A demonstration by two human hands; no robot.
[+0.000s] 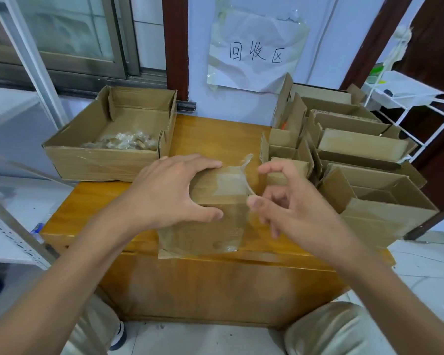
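Cardboard box (210,226) at the middle of the table's (215,134) front edge, its lower end hanging just over that edge. You look partway through stripping it. One strip of clear tape (244,172) has lifted off its right side and stands free, but a wide glossy band lies across the top and down the front face, so most of the peeling appears to be left.

Your left hand (169,190) grips the box from above, fingers spread over the top, thumb pressed on the front face.

Your right hand (292,208) hovers just beside the box's right side, fingers curled in. The thumb (254,202) touches the loose strip, but blur hides whether you have it pinched, so I cannot tell.

Judging by the scraps (123,142) in the carton (100,165) at the back-left corner and the open boxes (369,208) along the right edge, the peeled tape goes left and the box right.
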